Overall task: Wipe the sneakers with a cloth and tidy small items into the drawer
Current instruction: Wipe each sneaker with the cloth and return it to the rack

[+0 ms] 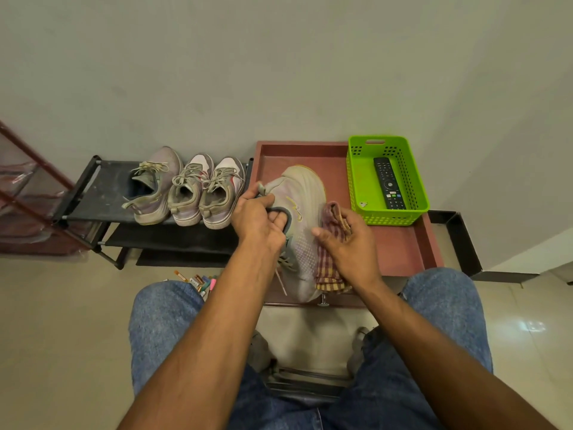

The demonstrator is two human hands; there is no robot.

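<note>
both hands [259,214] [347,240] flank the sneaker [299,212], right pressing the cloth [330,265].

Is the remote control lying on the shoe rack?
No, the remote control lies inside the green basket, which stands in the open drawer.
</note>
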